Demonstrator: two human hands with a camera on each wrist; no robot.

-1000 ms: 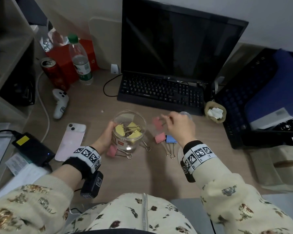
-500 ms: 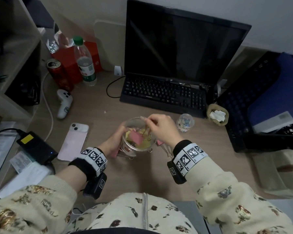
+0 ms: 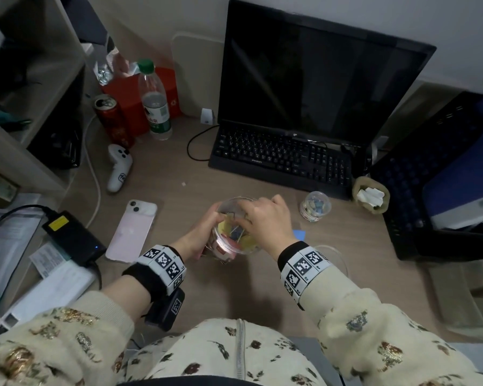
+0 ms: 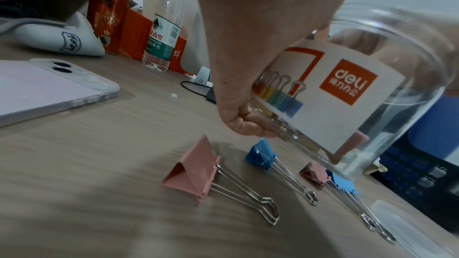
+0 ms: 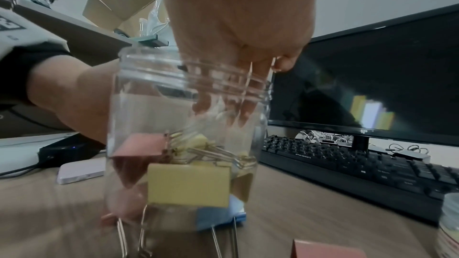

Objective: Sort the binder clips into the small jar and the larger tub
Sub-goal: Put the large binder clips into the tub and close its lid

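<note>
My left hand (image 3: 204, 232) grips the clear tub (image 3: 221, 246) by its side; in the left wrist view the tub (image 4: 347, 85) shows an orange and white label and leans a little. My right hand (image 3: 262, 221) is over the tub's mouth, fingers (image 5: 221, 105) reaching straight down inside. Below them a pink clip (image 5: 141, 144) lies on yellow clips (image 5: 188, 183). The small jar (image 3: 315, 207) of tiny clips stands to the right. On the desk lie a loose pink clip (image 4: 193, 170) and a blue clip (image 4: 261, 153), and further clips lie under the tub's right side.
A pink phone (image 3: 131, 231) and a black power brick (image 3: 73, 238) lie to the left. The keyboard (image 3: 282, 160) and monitor stand behind, with a water bottle (image 3: 154, 104) and a can (image 3: 113, 121) at the back left. A black crate (image 3: 430, 176) is on the right. A clear lid (image 4: 402, 227) lies near the clips.
My right hand carried a pink clip leftward from beside the small jar to the tub and lowered its fingers into the mouth; the clip now lies inside. My left hand stayed on the tub.
</note>
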